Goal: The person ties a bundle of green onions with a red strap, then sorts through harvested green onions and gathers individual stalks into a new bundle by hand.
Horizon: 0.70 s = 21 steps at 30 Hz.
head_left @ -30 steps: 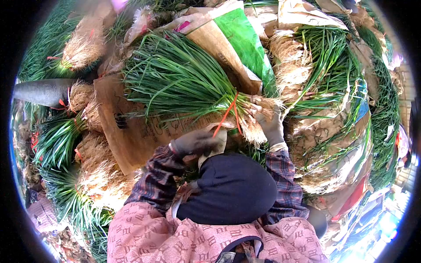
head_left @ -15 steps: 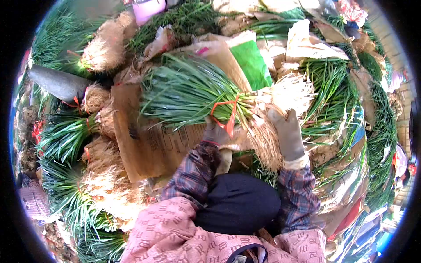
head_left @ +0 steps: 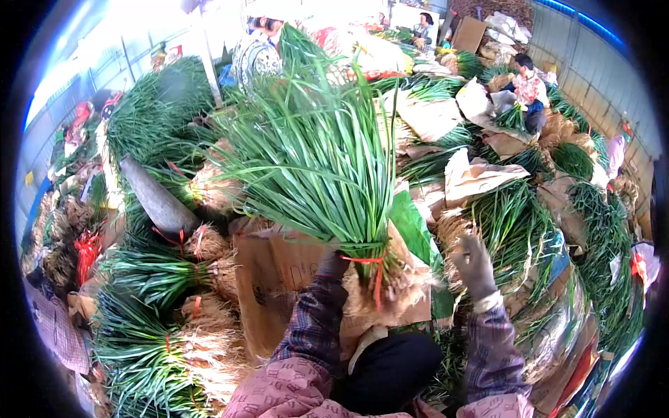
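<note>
A large bundle of long, chive-like greens (head_left: 320,167) stands leaning in front of me, leaves up and pale hairy roots at the bottom. A red tie (head_left: 377,260) circles its base, one end hanging down. At the tie my gloved left hand (head_left: 333,259) is closed around the left side of the stems; some of its fingers are hidden behind them. My gloved right hand (head_left: 475,266) is off to the right, apart from the bundle, its fingers parted and slightly bent with nothing in them. Brown printed cardboard (head_left: 268,279) lies under and behind the bundle.
Several tied bundles (head_left: 153,272) with roots lie stacked at my left, near a grey cylindrical object (head_left: 157,195). Loose greens (head_left: 512,216) and brown paper (head_left: 477,177) cover the right side. One person (head_left: 529,90) sits at the back right; others are farther back.
The bundle has swung from lying sideways to leaves up. My right hand has come away from the roots, while the left keeps hold. The camera view has tilted up.
</note>
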### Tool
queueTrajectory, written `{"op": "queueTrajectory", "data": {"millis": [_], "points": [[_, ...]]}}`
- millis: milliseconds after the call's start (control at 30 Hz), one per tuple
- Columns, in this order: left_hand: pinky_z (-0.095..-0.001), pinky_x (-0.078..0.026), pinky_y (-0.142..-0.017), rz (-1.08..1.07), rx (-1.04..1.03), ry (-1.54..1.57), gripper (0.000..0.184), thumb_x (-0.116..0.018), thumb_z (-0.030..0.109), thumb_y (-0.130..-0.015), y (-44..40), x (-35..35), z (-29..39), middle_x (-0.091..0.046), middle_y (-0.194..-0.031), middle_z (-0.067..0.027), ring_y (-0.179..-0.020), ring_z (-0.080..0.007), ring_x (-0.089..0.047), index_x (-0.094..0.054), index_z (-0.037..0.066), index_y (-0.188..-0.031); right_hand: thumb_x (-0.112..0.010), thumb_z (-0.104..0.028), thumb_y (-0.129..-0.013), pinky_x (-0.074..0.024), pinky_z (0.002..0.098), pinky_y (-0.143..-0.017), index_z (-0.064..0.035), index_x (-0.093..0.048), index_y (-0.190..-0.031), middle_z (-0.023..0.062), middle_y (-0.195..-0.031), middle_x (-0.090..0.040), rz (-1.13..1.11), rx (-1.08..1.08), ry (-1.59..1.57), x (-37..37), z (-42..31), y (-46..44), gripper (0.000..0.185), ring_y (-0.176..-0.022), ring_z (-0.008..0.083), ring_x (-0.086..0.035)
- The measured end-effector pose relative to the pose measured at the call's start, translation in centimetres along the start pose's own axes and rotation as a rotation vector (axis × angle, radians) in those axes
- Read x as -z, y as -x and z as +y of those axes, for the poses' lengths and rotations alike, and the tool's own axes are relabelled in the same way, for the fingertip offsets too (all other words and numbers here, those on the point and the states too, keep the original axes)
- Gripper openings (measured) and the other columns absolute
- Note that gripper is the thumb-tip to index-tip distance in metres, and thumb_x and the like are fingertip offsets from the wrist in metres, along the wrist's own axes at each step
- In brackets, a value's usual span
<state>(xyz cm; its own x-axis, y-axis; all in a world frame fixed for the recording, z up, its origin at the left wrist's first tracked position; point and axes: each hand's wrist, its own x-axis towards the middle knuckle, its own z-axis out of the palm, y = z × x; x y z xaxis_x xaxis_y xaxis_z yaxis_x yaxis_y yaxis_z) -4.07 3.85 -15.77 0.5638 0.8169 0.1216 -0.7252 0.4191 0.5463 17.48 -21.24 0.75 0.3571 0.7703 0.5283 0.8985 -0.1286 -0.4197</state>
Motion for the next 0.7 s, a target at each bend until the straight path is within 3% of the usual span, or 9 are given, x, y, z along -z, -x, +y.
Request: {"op": "queueTrajectory", "data": {"millis": [100,267,367,433,467,533,567,633,700], "points": [[-0.0403,-0.046,-0.088,-0.129,0.013,-0.169,0.039,-0.061,0.029,-0.084,1.0,1.0,1.1,-0.06,-0.107,-0.0082,-0.099,-0.0269,-0.056,-0.055,0.005,-0.114,-0.066,-0.003,-0.075,-0.0483,0.027,-0.067,-0.0054,-0.057,-0.111,0.0104,-0.093,-0.06,0.077,-0.01,-0.146,2.1,-7.7,-8.0,0.037,-0.078,0.0161,-0.058],[-0.0405,-0.048,-0.088,-0.363,0.109,-0.31,0.043,-0.049,0.033,-0.091,0.8,5.0,0.9,-0.056,-0.116,-0.0099,-0.104,-0.0267,-0.055,-0.048,0.004,-0.123,-0.065,-0.005,-0.073,-0.0517,0.0368,-0.072,-0.0103,-0.063,-0.087,0.0104,-0.089,-0.063,0.074,0.235,0.042,-1.4,-12.7,-12.9,0.016,-0.083,0.0251,-0.062],[-0.0363,-0.049,-0.081,-0.146,0.038,-0.445,0.037,-0.053,0.027,-0.088,2.9,1.7,1.0,-0.057,-0.109,-0.0085,-0.095,-0.0228,-0.057,-0.051,0.002,-0.115,-0.063,-0.002,-0.072,-0.0528,0.0347,-0.07,-0.0109,-0.064,-0.085,0.0101,-0.086,-0.064,0.098,0.116,0.061,-0.4,-11.9,-13.1,0.016,-0.081,0.0237,-0.062],[-0.032,-0.05,-0.074,0.049,0.151,0.036,0.019,-0.063,0.012,-0.082,4.4,-1.4,2.2,-0.06,-0.097,-0.0052,-0.085,-0.0173,-0.057,-0.059,0.003,-0.099,-0.065,-0.007,-0.075,-0.0494,0.0245,-0.058,-0.0073,-0.064,-0.086,0.0028,-0.074,-0.062,0.212,0.001,-0.764,0.9,-10.6,-13.7,0.011,-0.07,0.0148,-0.059],[-0.0338,-0.05,-0.077,-0.1,0.006,-0.116,0.032,-0.067,0.011,-0.079,2.3,5.2,-1.1,-0.06,-0.1,-0.0058,-0.088,-0.0192,-0.058,-0.056,0.002,-0.108,-0.06,-0.016,-0.084,-0.0477,0.0228,-0.057,-0.006,-0.064,-0.088,-0.0012,-0.071,-0.056,0.179,-0.345,-0.733,4.9,-11.7,-14.0,0.011,-0.065,0.01,-0.053],[-0.0338,-0.049,-0.079,-0.092,-0.06,-0.154,0.037,-0.067,0.009,-0.078,0.8,9.8,-4.2,-0.06,-0.103,-0.0066,-0.092,-0.0199,-0.057,-0.055,0.003,-0.112,-0.051,-0.021,-0.092,-0.0398,0.0224,-0.044,-0.007,-0.063,-0.09,-0.0031,-0.065,-0.051,0.458,-0.057,-0.836,9.6,-11.9,-14.3,0.018,-0.05,0.0051,-0.042],[-0.0331,-0.049,-0.08,-0.05,-0.024,-0.222,0.038,-0.067,0.008,-0.077,2.4,5.7,-1.7,-0.061,-0.104,-0.0067,-0.093,-0.0195,-0.057,-0.056,0.003,-0.113,-0.049,-0.019,-0.092,-0.0425,0.0234,-0.05,-0.006,-0.063,-0.089,-0.0014,-0.065,-0.055,0.312,-0.157,-1.238,12.2,-10.6,-14.0,0.019,-0.054,0.0066,-0.047],[-0.0315,-0.047,-0.081,0.026,0.055,-0.352,0.041,-0.066,0.006,-0.075,5.9,-4.4,4.4,-0.062,-0.107,-0.0069,-0.096,-0.0186,-0.057,-0.057,0.003,-0.115,-0.051,-0.013,-0.09,-0.0474,0.0264,-0.063,-0.0036,-0.063,-0.091,0.0031,-0.067,-0.058,-0.016,-0.247,-0.622,14.7,-8.5,-13.1,0.015,-0.065,0.0107,-0.055],[-0.0309,-0.047,-0.08,-0.063,-0.067,-0.461,0.041,-0.067,0.005,-0.073,4.7,-2.6,3.5,-0.063,-0.103,-0.0062,-0.092,-0.018,-0.058,-0.057,0.002,-0.113,-0.053,-0.006,-0.086,-0.0491,0.0287,-0.07,-0.0018,-0.063,-0.093,0.0064,-0.072,-0.061,0.045,0.264,0.268,14.0,-5.8,-11.7,0.013,-0.074,0.0148,-0.061]]}}
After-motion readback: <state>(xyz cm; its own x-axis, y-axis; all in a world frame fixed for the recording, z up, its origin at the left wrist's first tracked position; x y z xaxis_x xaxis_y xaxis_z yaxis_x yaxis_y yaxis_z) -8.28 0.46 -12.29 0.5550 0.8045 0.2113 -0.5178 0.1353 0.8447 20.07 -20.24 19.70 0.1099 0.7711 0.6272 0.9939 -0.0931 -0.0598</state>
